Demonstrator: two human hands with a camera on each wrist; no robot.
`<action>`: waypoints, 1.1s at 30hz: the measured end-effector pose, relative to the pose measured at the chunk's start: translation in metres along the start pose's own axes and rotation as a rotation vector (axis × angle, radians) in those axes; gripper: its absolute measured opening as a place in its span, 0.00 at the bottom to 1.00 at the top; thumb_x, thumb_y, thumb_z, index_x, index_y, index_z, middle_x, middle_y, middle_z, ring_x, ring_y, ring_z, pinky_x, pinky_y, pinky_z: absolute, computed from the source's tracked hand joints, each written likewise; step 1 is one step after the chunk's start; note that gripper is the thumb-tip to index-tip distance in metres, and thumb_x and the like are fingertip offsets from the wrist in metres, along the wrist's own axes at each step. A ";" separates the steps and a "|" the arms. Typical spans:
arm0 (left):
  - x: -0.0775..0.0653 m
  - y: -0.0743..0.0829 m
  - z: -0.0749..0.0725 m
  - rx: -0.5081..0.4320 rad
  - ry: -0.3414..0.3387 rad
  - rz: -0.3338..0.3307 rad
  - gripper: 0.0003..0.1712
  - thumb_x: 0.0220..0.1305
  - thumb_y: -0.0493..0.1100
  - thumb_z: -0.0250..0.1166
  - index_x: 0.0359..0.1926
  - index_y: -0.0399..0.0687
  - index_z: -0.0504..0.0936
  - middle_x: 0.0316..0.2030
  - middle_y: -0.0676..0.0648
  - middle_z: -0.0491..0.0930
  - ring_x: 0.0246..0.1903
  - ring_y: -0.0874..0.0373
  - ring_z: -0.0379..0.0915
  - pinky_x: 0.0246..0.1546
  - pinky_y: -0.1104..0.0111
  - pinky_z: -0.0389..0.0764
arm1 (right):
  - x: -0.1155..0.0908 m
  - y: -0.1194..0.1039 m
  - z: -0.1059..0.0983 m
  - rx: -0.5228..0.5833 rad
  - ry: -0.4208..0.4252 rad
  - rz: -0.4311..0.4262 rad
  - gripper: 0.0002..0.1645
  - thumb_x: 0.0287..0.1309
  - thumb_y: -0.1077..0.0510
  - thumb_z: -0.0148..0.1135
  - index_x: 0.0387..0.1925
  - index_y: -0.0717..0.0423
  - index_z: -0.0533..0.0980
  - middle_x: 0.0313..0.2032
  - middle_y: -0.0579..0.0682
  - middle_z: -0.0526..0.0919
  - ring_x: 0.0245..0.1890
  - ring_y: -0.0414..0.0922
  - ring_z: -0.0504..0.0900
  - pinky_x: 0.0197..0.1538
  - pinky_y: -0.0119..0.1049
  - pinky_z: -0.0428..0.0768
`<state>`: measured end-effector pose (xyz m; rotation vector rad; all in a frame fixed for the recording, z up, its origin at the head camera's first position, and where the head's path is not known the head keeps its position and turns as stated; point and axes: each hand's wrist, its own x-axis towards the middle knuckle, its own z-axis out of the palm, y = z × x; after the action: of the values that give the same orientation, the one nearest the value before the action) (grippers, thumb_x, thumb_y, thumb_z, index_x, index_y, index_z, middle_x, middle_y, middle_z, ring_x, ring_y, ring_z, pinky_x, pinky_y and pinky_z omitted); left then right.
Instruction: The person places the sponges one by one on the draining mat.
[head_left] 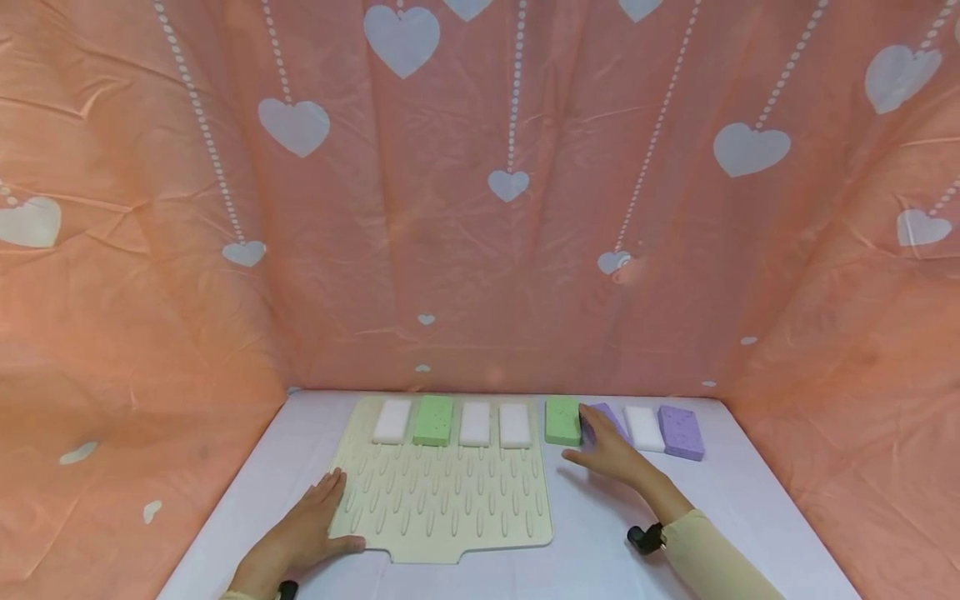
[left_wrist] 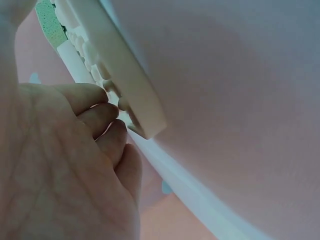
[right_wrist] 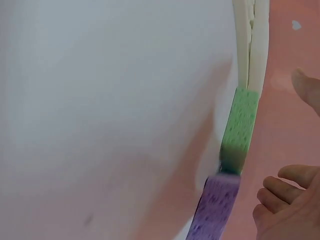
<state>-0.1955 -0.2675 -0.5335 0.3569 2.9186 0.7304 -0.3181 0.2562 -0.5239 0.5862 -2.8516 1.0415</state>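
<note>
A beige ridged board (head_left: 442,542) lies on the table. My left hand (head_left: 303,525) rests at its left edge, fingers extended along the side and thumb by the front corner. Along the board's far end stand a white sponge (head_left: 392,422), a green sponge (head_left: 432,421) and two more white sponges (head_left: 475,424). Right of the board, my right hand (head_left: 609,454) hovers with thumb and fingers spread and nothing between them. Its fingertips are close to another green sponge (head_left: 562,421) and partly cover a purple sponge (head_left: 612,417). The right wrist view shows that purple sponge (right_wrist: 215,205) too.
Farther right lie a white sponge (head_left: 645,429) and a second purple sponge (head_left: 682,432). A pink-orange curtain (head_left: 480,350) with white hearts encloses the back and sides of the white table (head_left: 592,558).
</note>
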 end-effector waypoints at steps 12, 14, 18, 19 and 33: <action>0.002 -0.002 0.001 0.064 0.024 0.027 0.72 0.50 0.67 0.82 0.78 0.20 0.59 0.79 0.22 0.55 0.79 0.24 0.51 0.77 0.33 0.59 | -0.021 0.026 -0.023 -0.027 0.071 0.059 0.62 0.60 0.46 0.79 0.78 0.77 0.55 0.75 0.80 0.60 0.77 0.77 0.57 0.77 0.73 0.59; 0.002 -0.003 0.002 0.078 0.027 0.034 0.72 0.50 0.67 0.81 0.77 0.20 0.59 0.79 0.22 0.56 0.78 0.25 0.52 0.76 0.34 0.60 | -0.024 0.031 -0.027 -0.028 0.087 0.061 0.62 0.60 0.47 0.80 0.78 0.77 0.55 0.75 0.80 0.60 0.76 0.77 0.58 0.77 0.73 0.60; 0.001 -0.004 0.002 0.084 0.029 0.033 0.72 0.51 0.68 0.81 0.77 0.20 0.59 0.79 0.23 0.56 0.79 0.25 0.52 0.76 0.34 0.60 | -0.029 0.038 -0.035 -0.020 0.103 0.061 0.62 0.60 0.48 0.80 0.77 0.80 0.55 0.74 0.82 0.60 0.75 0.79 0.57 0.76 0.75 0.59; 0.001 -0.005 0.002 0.079 0.028 0.030 0.72 0.51 0.68 0.80 0.77 0.20 0.59 0.79 0.23 0.55 0.79 0.25 0.51 0.76 0.34 0.60 | -0.031 0.039 -0.038 -0.020 0.098 0.069 0.62 0.60 0.48 0.80 0.77 0.80 0.54 0.74 0.82 0.59 0.76 0.79 0.57 0.76 0.74 0.58; 0.001 -0.004 0.002 0.067 0.000 0.013 0.73 0.54 0.69 0.79 0.77 0.17 0.57 0.79 0.21 0.54 0.80 0.25 0.49 0.79 0.36 0.53 | -0.046 0.068 -0.064 -0.045 0.116 0.151 0.64 0.61 0.48 0.78 0.76 0.85 0.51 0.73 0.87 0.55 0.75 0.82 0.54 0.76 0.76 0.56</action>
<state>-0.1968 -0.2698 -0.5371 0.3829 2.9488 0.6356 -0.3056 0.3591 -0.5243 0.3010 -2.8441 0.9924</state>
